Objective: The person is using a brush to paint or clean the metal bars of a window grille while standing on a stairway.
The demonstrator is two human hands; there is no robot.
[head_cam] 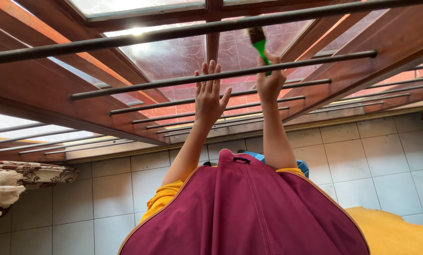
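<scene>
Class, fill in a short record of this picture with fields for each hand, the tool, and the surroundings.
Left hand: open, fingers spread, at a dark metal bar
Right hand: closed on a green-handled brush
Brush bristles: up at a higher bar
Frame: reddish-brown wooden window frame
Wall: pale tiles
Clothing: maroon apron, yellow sleeves

We see dark metal window bars (221,74) set in red-brown wooden frame (55,89), running across in parallel rows. Our green-handled brush (259,43) touches one bar. White tiled floor (372,156) spreads below; yellow mat (400,231) lies on it.
</scene>
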